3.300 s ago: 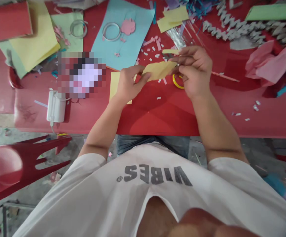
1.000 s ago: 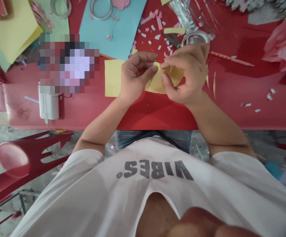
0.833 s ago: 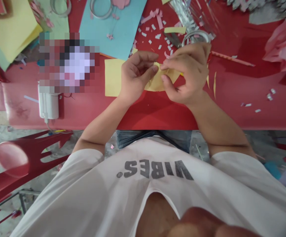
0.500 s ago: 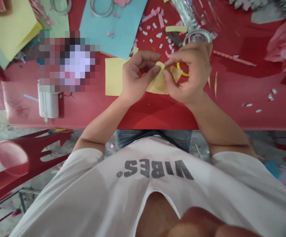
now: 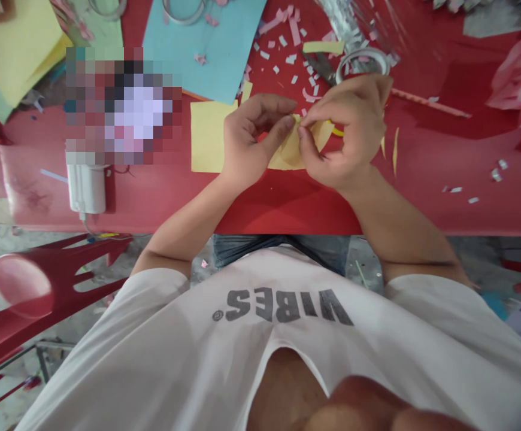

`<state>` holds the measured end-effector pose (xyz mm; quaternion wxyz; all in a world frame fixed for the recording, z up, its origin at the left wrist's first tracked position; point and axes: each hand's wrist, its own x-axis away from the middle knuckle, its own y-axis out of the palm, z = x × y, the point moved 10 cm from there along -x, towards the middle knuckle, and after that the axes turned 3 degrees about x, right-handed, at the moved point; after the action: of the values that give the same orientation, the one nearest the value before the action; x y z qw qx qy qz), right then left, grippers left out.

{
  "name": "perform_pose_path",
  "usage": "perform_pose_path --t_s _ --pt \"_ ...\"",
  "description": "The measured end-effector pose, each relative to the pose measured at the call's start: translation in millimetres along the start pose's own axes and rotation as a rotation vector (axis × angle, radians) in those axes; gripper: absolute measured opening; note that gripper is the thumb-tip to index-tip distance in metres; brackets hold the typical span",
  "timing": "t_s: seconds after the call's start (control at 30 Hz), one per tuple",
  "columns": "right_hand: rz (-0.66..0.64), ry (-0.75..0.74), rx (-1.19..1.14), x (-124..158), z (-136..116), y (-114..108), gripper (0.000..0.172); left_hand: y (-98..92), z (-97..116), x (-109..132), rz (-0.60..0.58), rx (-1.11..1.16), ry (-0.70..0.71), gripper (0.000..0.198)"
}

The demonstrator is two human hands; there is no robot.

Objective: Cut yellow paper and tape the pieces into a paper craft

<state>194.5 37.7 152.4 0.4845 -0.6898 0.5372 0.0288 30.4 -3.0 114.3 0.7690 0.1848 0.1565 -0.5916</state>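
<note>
My left hand [image 5: 254,137] and my right hand [image 5: 348,129] face each other over the near part of the table, thumbs and fingertips pinched close together. Between them is a piece of yellow paper [image 5: 290,149], gripped at its upper edge by both hands. Its exact shape is partly hidden by my fingers. Under and beside my left hand lies a flat yellow paper sheet [image 5: 207,137]. Just past my right fingers a bright yellow ring, perhaps a scissor handle, shows in part [image 5: 336,129].
Scissor blades [image 5: 321,66] and a tape roll [image 5: 379,55] lie beyond my right hand, near a pink pencil [image 5: 435,103]. Blue paper [image 5: 202,48] and a white power bank-like box [image 5: 87,188] are to the left. Small paper scraps litter the red table [image 5: 426,173].
Both hands stay almost in place, with my right fingertips shifting slightly at the top edge of the yellow paper. The view has moved a little.
</note>
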Motion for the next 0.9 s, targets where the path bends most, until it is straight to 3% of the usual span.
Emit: perform_pose_path --t_s 0.3,0.5,0.73,0.9 --pt "-0.022 -0.035 -0.024 1 9 4 0.03 3.4 -9 -2 -0.062 0.072 0.022 0.045" --pt "-0.006 -0.103 -0.091 2 -2 2 0.031 2.2 1 -4 -0.056 0.013 0.105 0.039" --pt "-0.019 -0.05 -0.035 0 1 5 0.035 0.2 21 -2 0.007 -0.076 0.246 0.037" --pt "-0.011 -0.064 -0.042 1 0 4 0.037 0.5 23 1 -0.038 -0.092 0.216 0.037"
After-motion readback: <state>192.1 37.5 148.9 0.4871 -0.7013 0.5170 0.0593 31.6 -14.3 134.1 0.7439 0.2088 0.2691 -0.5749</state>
